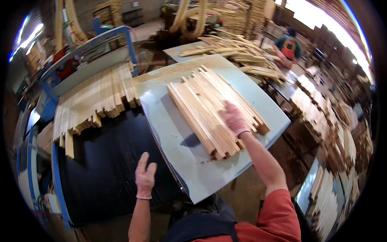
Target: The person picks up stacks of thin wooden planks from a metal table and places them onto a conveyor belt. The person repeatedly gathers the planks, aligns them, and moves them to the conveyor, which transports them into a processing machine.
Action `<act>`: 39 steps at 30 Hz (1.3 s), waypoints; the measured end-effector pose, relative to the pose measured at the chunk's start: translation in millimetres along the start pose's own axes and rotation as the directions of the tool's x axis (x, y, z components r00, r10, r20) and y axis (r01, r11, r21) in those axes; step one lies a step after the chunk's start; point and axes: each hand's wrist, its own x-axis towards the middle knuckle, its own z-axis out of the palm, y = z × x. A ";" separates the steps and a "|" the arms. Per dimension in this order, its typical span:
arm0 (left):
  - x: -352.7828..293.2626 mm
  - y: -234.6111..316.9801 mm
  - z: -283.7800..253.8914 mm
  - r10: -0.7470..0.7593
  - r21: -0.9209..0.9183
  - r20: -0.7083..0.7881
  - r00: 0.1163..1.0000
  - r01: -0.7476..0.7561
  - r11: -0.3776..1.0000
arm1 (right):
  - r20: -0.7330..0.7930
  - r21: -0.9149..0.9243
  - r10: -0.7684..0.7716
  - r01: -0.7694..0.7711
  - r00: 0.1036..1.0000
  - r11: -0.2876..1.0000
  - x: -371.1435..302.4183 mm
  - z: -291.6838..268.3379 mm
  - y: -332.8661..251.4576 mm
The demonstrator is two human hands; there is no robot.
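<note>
A row of pale wooden strips (pixel 201 109) lies side by side on a light blue-grey table (pixel 193 181). My right hand (pixel 234 117), in a pinkish work glove, rests on top of these strips toward their right side, fingers stretched out. My left hand (pixel 145 176), gloved alike, is raised above the black conveyor bed (pixel 109 173), thumb apart from the fingers and nothing in it. On the far part of that bed, another row of wooden strips (pixel 92 97) lies with uneven near ends, one strip (pixel 69 145) sticking out toward me.
A blue machine frame (pixel 131 48) spans the bed's far end. Behind the table is a heap of loose wooden strips (pixel 242 56). A person (pixel 289 45) in dark and orange clothing stands at the far right. Stacked wood pieces (pixel 318 109) line the right side.
</note>
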 end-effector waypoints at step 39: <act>107.1 -94.8 124.9 -0.024 0.336 0.151 0.988 -0.028 0.941 | 0.471 -0.148 0.439 -0.423 0.765 0.894 77.1 -36.4 28.5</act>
